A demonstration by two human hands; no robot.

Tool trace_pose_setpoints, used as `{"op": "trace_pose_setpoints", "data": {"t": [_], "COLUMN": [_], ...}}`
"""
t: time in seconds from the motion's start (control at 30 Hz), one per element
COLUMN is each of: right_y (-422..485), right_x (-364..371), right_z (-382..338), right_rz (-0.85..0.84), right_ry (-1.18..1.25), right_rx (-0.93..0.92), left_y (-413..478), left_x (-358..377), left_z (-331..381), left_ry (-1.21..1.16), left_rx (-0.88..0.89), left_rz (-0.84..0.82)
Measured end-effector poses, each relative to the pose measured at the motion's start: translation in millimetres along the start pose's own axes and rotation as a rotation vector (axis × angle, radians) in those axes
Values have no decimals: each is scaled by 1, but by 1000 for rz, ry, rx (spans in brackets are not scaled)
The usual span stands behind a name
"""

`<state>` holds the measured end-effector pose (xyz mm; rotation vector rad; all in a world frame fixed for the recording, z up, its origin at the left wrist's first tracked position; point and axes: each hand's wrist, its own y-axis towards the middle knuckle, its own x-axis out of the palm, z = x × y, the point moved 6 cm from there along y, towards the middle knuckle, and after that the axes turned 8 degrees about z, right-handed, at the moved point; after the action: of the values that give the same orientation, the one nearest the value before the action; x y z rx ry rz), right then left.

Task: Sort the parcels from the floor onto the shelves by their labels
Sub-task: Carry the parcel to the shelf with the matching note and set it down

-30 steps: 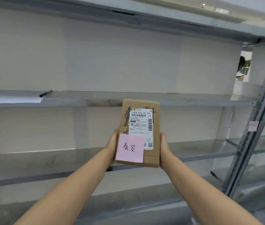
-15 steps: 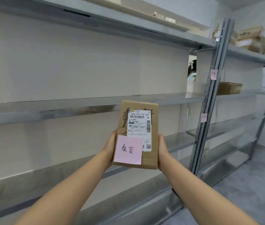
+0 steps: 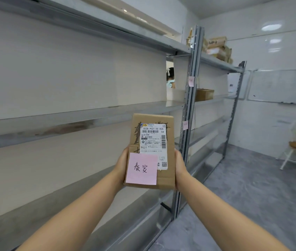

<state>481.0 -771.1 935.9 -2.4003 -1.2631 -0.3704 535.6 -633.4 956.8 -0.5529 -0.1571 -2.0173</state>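
Both hands clasp one parcel [image 3: 150, 153] between them, held up in front of the shelves: the left hand [image 3: 122, 164] presses its left edge, the right hand [image 3: 179, 165] its right edge, palms flat to the cardboard, fingers hidden behind it. The parcel stands on end, its face to the camera. A white shipping label [image 3: 153, 142] covers the upper right of that face; a pink note [image 3: 141, 169] with two handwritten characters sits at the lower left, overlapping the label's corner. Behind it run grey metal shelves [image 3: 62, 122], bare in the near bay. Past the upright post [image 3: 188, 124], a box [image 3: 204, 94] sits on the middle shelf and more boxes [image 3: 217, 48] are stacked on the top one. Small pink tags [image 3: 191, 81] stick to the post.
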Motion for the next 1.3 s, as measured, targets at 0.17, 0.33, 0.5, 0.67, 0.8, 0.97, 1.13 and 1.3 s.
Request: {"op": "trace_pose_setpoints", "data": {"t": [0.17, 0.33, 0.5, 0.67, 0.8, 0.97, 1.13, 1.3], "right_y": [0, 0, -3, 4, 16, 32, 49, 65], "right_x": [-24, -50, -73, -105, -134, -176, -209, -242], "right_z": [-12, -20, -28, -30, -34, -47, -71, -90], "right_rz": [29, 116, 121, 128, 176, 236, 244, 244], "right_ry": [1, 6, -23, -95, -127, -132, -81, -95], "right_rx": [-29, -92, -124, -146, -158, -144, -151, -143], "left_y": [12, 21, 30, 43, 55, 81, 98, 113], "left_x": [21, 43, 65, 83, 101, 132, 173, 207], "left_z": [-15, -30, -45, -64, -80, -99, -114, -136], "left_ry": [10, 8, 20, 47, 106, 168, 186, 189], "left_rx": [-32, -77, -122, -159, -175, -176, -150, -181], "left_rz": [-71, -151, -241, -284, -305, -295, -296, -292]}}
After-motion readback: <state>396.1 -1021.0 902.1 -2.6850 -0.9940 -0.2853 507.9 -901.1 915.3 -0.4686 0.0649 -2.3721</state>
